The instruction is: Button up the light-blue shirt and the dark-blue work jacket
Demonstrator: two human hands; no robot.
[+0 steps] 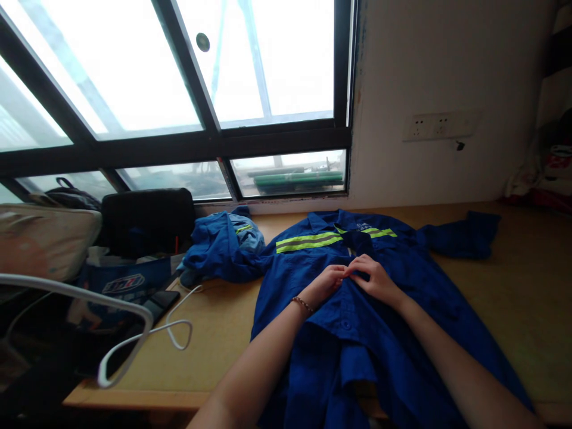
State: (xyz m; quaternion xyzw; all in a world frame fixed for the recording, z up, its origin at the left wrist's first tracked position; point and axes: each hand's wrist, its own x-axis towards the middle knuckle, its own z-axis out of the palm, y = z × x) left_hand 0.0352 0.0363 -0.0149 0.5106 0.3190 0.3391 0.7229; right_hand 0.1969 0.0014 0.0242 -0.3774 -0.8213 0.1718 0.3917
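A blue work jacket (295, 280) with yellow-green reflective bands lies spread on the table, its collar toward the window and its hem over the front edge. My left hand (328, 281), a bracelet at its wrist, pinches the jacket's front opening around mid-chest. From the other side my right hand (374, 279) pinches the same spot, with the fingertips of both hands meeting. What exactly sits between the fingertips is hidden. Below them a button (345, 325) shows on the front strip. The jacket's sleeves stretch out to both sides.
A crumpled blue garment (245, 233) lies by the left sleeve. A white cable (181, 333) and a dark phone-like slab (165, 301) are on the table (214, 357) at left, beside bags (120, 286) and a black chair back (147, 217). Behind are a window and a wall socket (431, 126).
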